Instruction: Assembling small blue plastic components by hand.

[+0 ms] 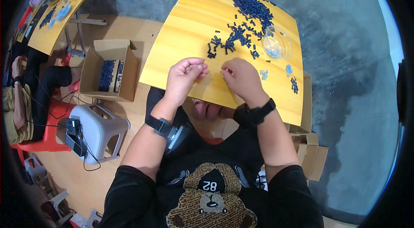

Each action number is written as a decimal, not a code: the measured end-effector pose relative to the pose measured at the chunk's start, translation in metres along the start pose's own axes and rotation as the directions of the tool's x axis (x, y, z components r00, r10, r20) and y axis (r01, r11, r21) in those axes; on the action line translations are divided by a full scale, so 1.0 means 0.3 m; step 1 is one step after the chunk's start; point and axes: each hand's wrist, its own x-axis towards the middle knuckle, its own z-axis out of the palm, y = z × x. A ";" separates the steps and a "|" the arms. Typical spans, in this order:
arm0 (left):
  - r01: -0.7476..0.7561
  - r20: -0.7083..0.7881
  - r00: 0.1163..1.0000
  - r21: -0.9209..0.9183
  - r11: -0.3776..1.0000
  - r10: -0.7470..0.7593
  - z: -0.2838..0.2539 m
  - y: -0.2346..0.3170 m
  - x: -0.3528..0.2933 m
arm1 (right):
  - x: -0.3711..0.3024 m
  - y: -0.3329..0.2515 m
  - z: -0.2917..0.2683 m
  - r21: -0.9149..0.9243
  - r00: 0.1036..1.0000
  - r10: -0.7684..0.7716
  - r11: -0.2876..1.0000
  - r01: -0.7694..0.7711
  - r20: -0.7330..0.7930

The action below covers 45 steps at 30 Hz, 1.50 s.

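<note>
Both hands are over the near edge of a yellow wooden table (179, 34). My left hand (184, 78) has its fingers curled, with thumb and fingertips pressed together. Opposite it, my right hand (245, 79) is closed too, its fingers bent inward. Anything held in either hand is too small or hidden to make out. Just beyond them lie scattered small dark cylindrical parts (236, 37), trailing back to a dense pile of the same dark parts (252, 6). A clear plastic bowl (284, 35) with light-blue bits stands to the right. Small pale pieces (264, 74) lie near my right hand.
More pale pieces (289, 70) and a few dark parts (294, 85) lie at the table's right edge. An open cardboard box (89, 70) and a grey stool (99, 122) stand left. A person sits by another table (45, 40). A wall rises on the right.
</note>
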 end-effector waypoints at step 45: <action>0.005 0.026 1.000 0.008 1.000 -0.005 0.004 0.006 0.006 | 0.284 0.191 0.098 -0.023 0.983 -0.105 0.994 0.103 -0.153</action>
